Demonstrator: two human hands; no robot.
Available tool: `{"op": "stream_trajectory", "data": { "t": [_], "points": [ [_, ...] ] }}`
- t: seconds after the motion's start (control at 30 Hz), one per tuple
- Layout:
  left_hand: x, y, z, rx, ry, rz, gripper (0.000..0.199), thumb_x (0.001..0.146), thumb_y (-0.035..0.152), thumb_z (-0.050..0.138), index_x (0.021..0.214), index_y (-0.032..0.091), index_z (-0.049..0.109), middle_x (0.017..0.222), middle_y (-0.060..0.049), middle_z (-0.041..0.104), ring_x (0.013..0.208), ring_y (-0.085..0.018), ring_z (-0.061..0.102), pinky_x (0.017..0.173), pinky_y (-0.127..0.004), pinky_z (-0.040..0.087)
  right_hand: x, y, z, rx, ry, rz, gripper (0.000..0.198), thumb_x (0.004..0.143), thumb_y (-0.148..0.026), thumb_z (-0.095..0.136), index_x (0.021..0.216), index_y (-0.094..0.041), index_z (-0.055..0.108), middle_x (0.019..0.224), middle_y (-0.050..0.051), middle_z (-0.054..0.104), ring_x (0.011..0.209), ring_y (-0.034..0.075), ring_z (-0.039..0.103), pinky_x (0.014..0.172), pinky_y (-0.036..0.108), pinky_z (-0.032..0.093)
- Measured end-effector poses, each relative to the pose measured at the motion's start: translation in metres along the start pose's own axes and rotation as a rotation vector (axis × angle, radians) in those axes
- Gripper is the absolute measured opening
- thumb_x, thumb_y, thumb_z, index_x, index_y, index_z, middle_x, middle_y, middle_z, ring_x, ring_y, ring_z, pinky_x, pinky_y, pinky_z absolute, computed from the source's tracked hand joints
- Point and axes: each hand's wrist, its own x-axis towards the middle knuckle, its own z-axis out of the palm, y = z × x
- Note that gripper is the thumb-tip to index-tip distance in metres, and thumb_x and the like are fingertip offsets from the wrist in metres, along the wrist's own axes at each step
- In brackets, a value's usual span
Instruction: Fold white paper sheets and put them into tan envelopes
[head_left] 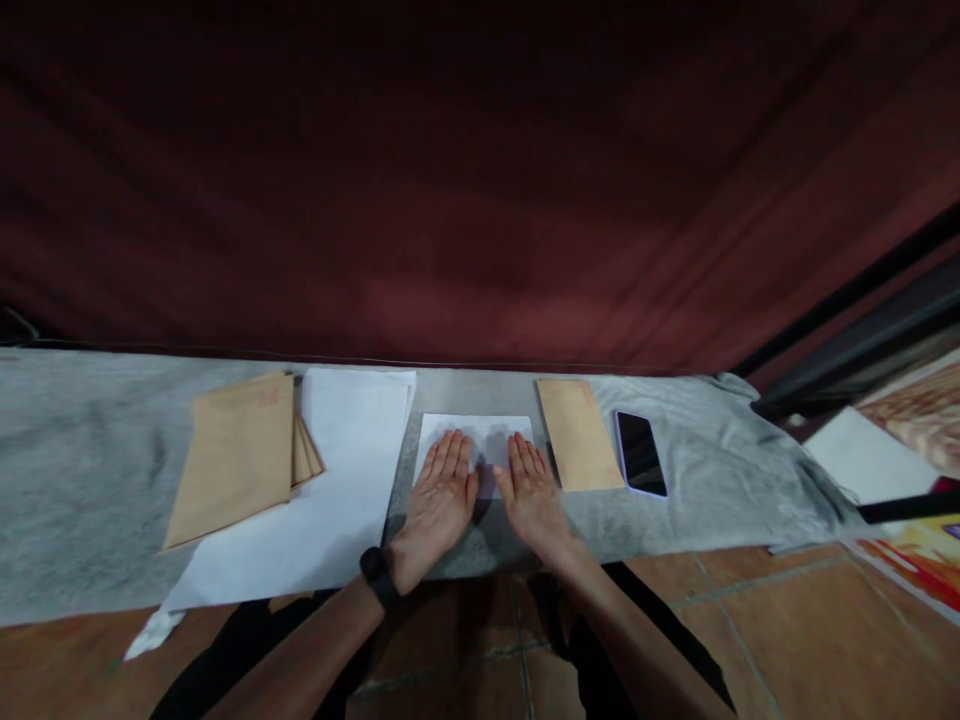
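A small white sheet of paper, possibly folded, lies on the grey cloth straight in front of me. My left hand rests flat on its left part, fingers stretched out and pointing away from me. On the right part lies my right hand, also flat, its thumb out to the side. Between the two hands a strip of the paper shows. Just right of my right hand is a single brown envelope. Neither hand grips anything.
Left of me, several brown envelopes lie partly over large white sheets. A phone lies right of the single envelope. The grey cloth ends at a dark red curtain behind. Tiled floor shows below.
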Motion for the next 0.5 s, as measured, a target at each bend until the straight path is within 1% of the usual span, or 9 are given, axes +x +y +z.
{"op": "stream_trajectory", "data": {
  "t": [0.1,0.2,0.33,0.4,0.5],
  "points": [
    [0.009,0.003,0.011,-0.012,0.018,0.041,0.060,0.097,0.022,0.030,0.154,0.004,0.030,0.159,-0.020,0.039,0.152,-0.026,0.027,0.123,-0.048,0.029,0.016,-0.010,0.002,0.081,-0.044,-0.022,0.062,0.108,-0.044,0.019,0.154,-0.008,0.039,0.159,0.015,0.040,0.150,0.024,0.033,0.122,0.045,0.030],
    [0.015,0.003,0.024,0.006,-0.013,0.069,0.065,0.094,0.016,0.030,0.158,0.008,0.023,0.160,-0.019,0.037,0.152,-0.025,0.027,0.123,-0.051,0.027,0.024,-0.018,0.011,0.109,-0.067,-0.039,0.060,0.108,-0.043,0.020,0.154,-0.008,0.038,0.159,0.014,0.039,0.151,0.023,0.030,0.124,0.043,0.028],
    [0.021,0.002,0.029,0.038,-0.081,0.052,0.063,0.093,0.015,0.032,0.156,0.009,0.031,0.160,-0.017,0.037,0.152,-0.026,0.026,0.123,-0.050,0.026,0.027,-0.021,0.022,0.097,-0.100,-0.036,0.057,0.109,-0.041,0.022,0.153,-0.009,0.040,0.158,0.012,0.041,0.151,0.022,0.032,0.125,0.042,0.026],
    [0.024,0.000,0.028,0.043,-0.093,0.037,0.061,0.094,0.015,0.031,0.154,0.008,0.035,0.160,-0.017,0.038,0.153,-0.027,0.026,0.124,-0.049,0.025,0.028,-0.018,0.024,0.085,-0.107,-0.031,0.056,0.109,-0.041,0.023,0.153,-0.012,0.041,0.159,0.011,0.040,0.150,0.022,0.032,0.125,0.043,0.025],
    [0.026,-0.004,0.026,0.024,-0.090,0.041,0.060,0.094,0.016,0.030,0.153,0.006,0.036,0.160,-0.017,0.038,0.153,-0.026,0.025,0.124,-0.048,0.024,0.030,-0.014,0.025,0.064,-0.108,-0.033,0.054,0.108,-0.041,0.025,0.153,-0.016,0.041,0.160,0.009,0.039,0.151,0.023,0.031,0.124,0.045,0.025]
  ]
}}
